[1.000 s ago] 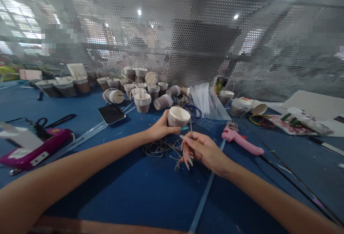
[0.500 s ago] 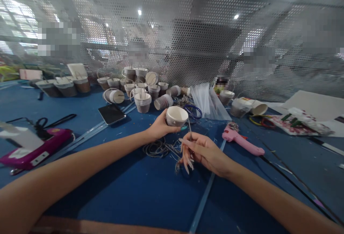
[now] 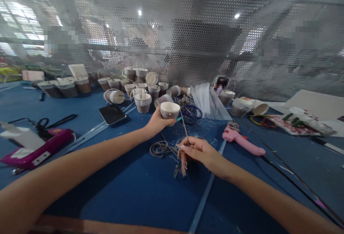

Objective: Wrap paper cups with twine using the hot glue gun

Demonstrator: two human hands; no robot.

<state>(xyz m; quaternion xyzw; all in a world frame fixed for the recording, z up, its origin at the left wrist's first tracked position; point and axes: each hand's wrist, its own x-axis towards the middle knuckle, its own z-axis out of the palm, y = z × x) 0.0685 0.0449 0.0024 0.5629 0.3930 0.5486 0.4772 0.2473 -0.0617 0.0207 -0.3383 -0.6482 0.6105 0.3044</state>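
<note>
My left hand (image 3: 157, 122) is wrapped round a small paper cup (image 3: 170, 111), whose pale open top faces up and whose side looks wound with cord. From the cup a grey cord (image 3: 185, 124) runs taut down to my right hand (image 3: 197, 152), which pinches it between thumb and fingers. Loose coils of the same cord (image 3: 161, 148) lie on the blue table just left of my right hand. A frayed cord end hangs below the right fingers. The left fingers behind the cup are partly hidden.
Several cord-wrapped cups with handles (image 3: 143, 102) stand at the back. A black phone (image 3: 112, 114) lies left of centre. To the right is a pink glue gun (image 3: 243, 141) with its cable. A magenta power strip (image 3: 37, 151) sits at the left, and clear plastic sleeves (image 3: 209, 103) lie behind.
My left hand has moved the cup slightly left. The stretch of cord between cup and right hand is longer now. My right hand stays nearly in place, its fingers more curled.
</note>
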